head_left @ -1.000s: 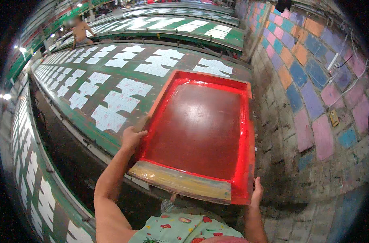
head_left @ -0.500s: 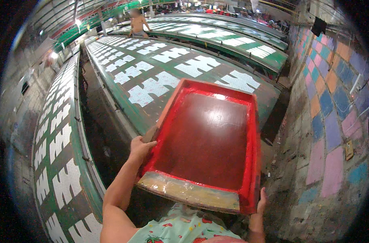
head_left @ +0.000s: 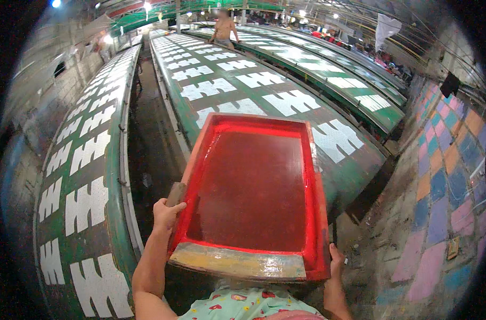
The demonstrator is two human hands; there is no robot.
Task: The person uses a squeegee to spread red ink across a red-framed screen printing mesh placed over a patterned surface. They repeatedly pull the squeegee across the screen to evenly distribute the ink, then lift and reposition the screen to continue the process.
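A large screen printing frame (head_left: 248,192) with a red rim and a dark red mesh is held out in front of my body. My left hand (head_left: 167,213) grips its left side beside a short wooden block (head_left: 176,194), the thumb lying over the edge. At the lower right corner, my right hand (head_left: 335,262) is closed on the side of the frame, its fingers partly hidden behind it. Yellowish tape covers the near end of the frame. Beyond it, white cut fabric pieces (head_left: 291,101) lie in rows on a long green table (head_left: 355,173).
Another long green table (head_left: 117,213) with white fabric pieces runs along the left, past a narrow dark aisle (head_left: 152,144). Further tables stand at the back right. A person (head_left: 224,29) is at the far tables. Coloured patches cover the wall (head_left: 440,176) on the right.
The view has turned left, so the tables and the distant person now sit further right. The frame has shifted slightly left and turned a little in my hands, both still holding it.
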